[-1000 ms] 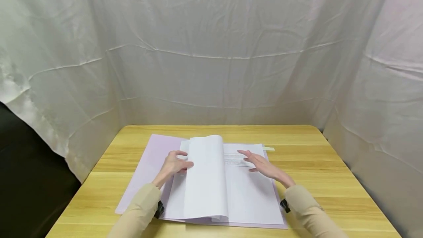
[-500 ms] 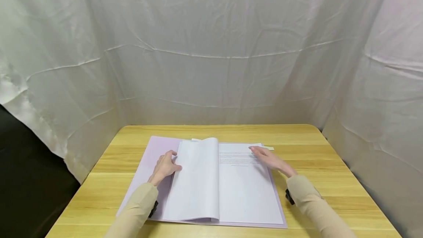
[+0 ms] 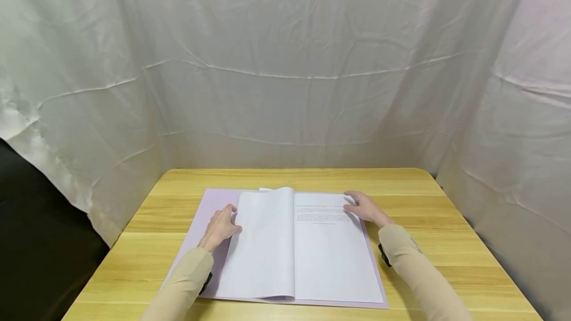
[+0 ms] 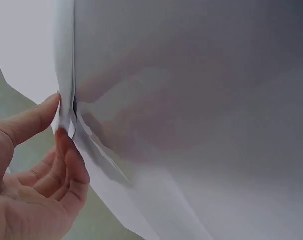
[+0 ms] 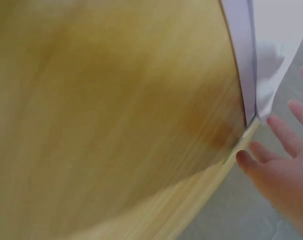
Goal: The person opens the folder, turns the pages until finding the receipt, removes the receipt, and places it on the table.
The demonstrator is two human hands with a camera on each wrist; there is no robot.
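A lilac folder (image 3: 218, 198) lies spread on the table, with white paper sheets inside. My left hand (image 3: 218, 229) is at the outer edge of the turned sheets (image 3: 258, 246) on the left side. In the left wrist view, the thumb and forefinger pinch that paper edge (image 4: 66, 75). The turned sheets show a blank side and bulge upward near the middle fold. On the right lies a page (image 3: 334, 261) with several lines of print near its top. My right hand (image 3: 363, 208) is over its upper right corner, fingers loosely bent and apart in the right wrist view.
The wooden table (image 3: 446, 246) extends around the folder, its far edge close to a grey cloth curtain (image 3: 285, 103). More curtain hangs at both sides, and a dark area (image 3: 40, 241) shows at the lower left.
My left hand has drawn the sheets farther left, so they spread wider and flatter. My right hand has shifted from over the printed lines to the page's upper right corner, covering the pale tab there.
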